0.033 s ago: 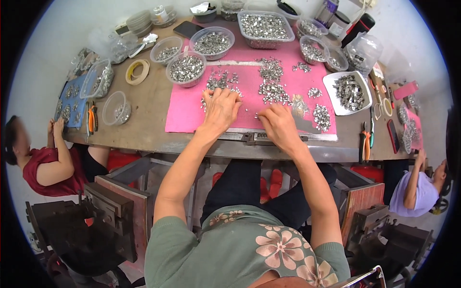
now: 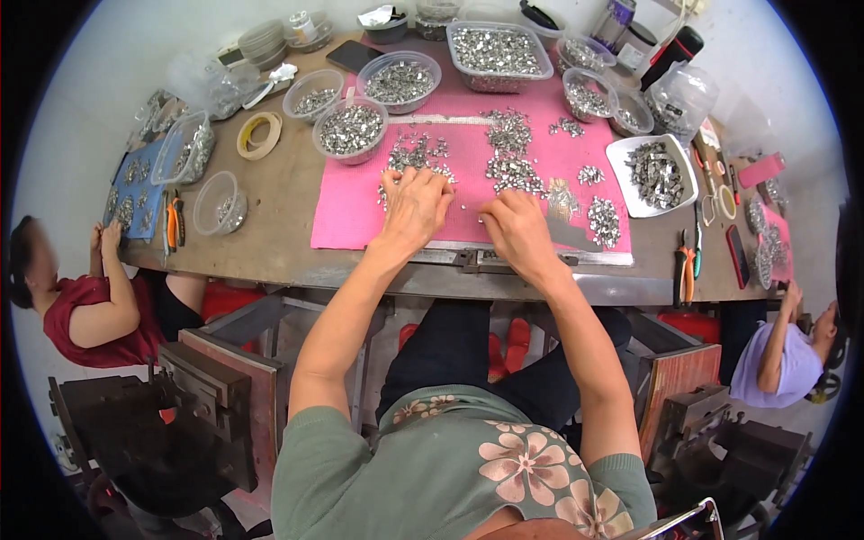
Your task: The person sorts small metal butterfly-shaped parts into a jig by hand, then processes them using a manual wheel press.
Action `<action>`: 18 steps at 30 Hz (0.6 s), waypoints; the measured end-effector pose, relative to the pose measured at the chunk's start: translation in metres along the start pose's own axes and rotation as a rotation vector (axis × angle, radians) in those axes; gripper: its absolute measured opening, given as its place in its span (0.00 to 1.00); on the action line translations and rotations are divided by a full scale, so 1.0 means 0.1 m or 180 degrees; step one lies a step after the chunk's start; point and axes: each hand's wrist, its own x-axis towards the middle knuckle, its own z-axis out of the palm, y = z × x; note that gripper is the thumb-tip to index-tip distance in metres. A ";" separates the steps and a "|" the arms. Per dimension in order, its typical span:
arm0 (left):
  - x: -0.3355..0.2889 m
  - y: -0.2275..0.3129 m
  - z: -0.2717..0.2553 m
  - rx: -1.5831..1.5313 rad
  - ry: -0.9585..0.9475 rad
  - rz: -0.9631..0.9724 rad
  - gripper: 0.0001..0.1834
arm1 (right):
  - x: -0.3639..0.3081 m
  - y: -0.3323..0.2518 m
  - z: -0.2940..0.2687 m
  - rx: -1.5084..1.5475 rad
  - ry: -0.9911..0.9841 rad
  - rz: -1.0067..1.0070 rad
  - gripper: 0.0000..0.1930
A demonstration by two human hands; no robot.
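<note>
My left hand (image 2: 416, 203) rests at the near edge of a pile of small shiny metal pieces (image 2: 416, 155) on the pink mat (image 2: 346, 211). Its fingers are bent and pressed together, their tips among the pieces. To its right, my right hand (image 2: 517, 225) is closed in a pinch low over the mat; whatever it holds is too small or hidden to name. Between the hands a few single pieces lie loose. Beyond my right hand spreads a second pile of metal pieces (image 2: 513, 171). A metal rail with a dark fitting (image 2: 468, 259) runs along the mat's near edge.
Clear tubs of metal pieces (image 2: 499, 54) line the back. A white tray (image 2: 621, 198) holds larger metal parts at right, near orange-handled pliers (image 2: 687, 270). Tape (image 2: 245, 137) and another tub (image 2: 205, 216) lie left. People sit at both ends.
My right hand has shifted slightly left and away from me, toward the loose pieces. My left hand stays almost in the same place.
</note>
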 end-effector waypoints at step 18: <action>-0.11 0.14 -0.10 -0.0025 -0.0066 -0.0236 0.05 | -0.02 0.17 0.02 0.0522 -0.0094 0.0611 0.05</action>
